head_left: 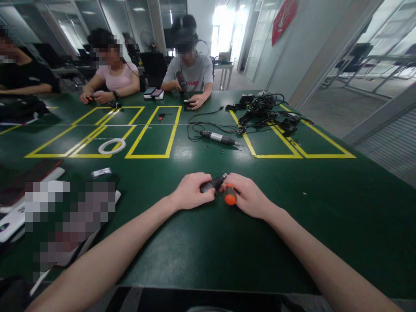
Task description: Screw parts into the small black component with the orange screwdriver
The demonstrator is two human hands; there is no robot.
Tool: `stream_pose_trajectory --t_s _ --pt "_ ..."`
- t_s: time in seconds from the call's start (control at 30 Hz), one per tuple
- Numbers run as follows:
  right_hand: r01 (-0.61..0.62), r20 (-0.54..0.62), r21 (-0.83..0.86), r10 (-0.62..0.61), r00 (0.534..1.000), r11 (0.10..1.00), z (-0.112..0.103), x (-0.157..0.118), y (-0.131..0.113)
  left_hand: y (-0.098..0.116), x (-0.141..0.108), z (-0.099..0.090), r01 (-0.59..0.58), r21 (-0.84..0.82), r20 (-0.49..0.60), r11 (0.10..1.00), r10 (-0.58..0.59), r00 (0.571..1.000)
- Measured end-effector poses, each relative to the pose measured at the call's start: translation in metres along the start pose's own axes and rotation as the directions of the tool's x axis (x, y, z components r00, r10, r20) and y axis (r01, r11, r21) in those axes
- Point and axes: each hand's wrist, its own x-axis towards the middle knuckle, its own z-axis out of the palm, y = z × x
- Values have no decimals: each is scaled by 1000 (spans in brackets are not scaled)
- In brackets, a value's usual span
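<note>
My left hand (194,190) is closed around a small black device (208,185) with a short metal tip at its right end. I cannot make out its exact kind. Close beside it, my right hand (248,194) grips a screwdriver (230,195) with an orange and black handle, whose rounded end faces me. The screwdriver's shaft is hidden behind the fingers. Both hands are just above the green table (182,255), almost touching each other. Beyond them lies a grey and black electric screwdriver (217,138) with its cable attached.
Tangled black cables (264,110) lie at the back right. A white tape ring (112,146) and a small orange and black tool (161,117) sit among yellow tape outlines. Phone-like slabs (29,182) are at left. Across the table, a person (190,71) holds a power tool (181,81).
</note>
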Motion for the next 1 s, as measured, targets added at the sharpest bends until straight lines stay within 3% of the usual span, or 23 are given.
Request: stream_pose_trajectory --t_s 0.1,0.17,0.3,0.37,0.47,0.6,0.83,1.0 --pt "-12 -77 116 21 997 993 -1 0 4 2 1 -3 38 -61 -17 997 -39 999" --pt "-71 -153 201 103 983 977 -1 -1 5 2 2 -4 74 -130 -55 989 -82 995" --pt "-228 -314 331 335 888 916 1 1 7 1 3 -5 147 -302 -142 942 -197 970" --pt "-255 -369 346 381 848 903 1 3 8 -1 3 -4 170 -357 -169 919 -243 955" --pt "-260 -411 356 400 819 898 2 6 10 -4 3 -2 181 -366 -177 913 -259 950" --pt "-260 -420 417 439 795 871 2 5 10 -5 3 -1 144 -247 -147 958 -184 972" --pt "-235 -347 430 400 849 872 5 2 2 -7 4 4 4 20 -99 1000 -2 995" --pt "-164 -281 529 354 892 833 10 4 3 -5 3 4 21 83 -57 996 -17 998"
